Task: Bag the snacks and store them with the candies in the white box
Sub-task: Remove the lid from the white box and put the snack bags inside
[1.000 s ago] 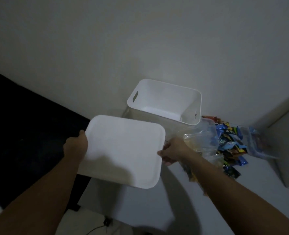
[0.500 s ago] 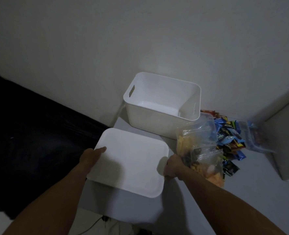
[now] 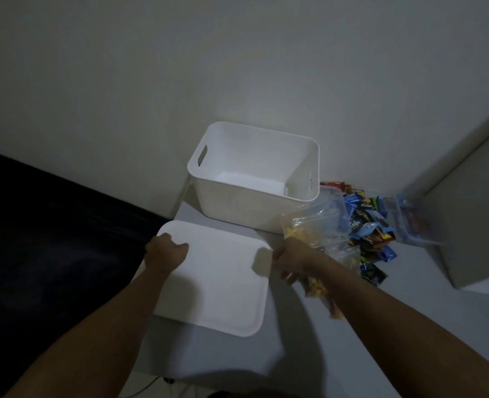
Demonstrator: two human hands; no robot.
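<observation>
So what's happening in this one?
A person holds a flat white lid by its two sides, left hand and right hand, low over the table. The white box stands open and looks empty. Clear bags of snacks and loose wrapped candies lie to its right.
</observation>
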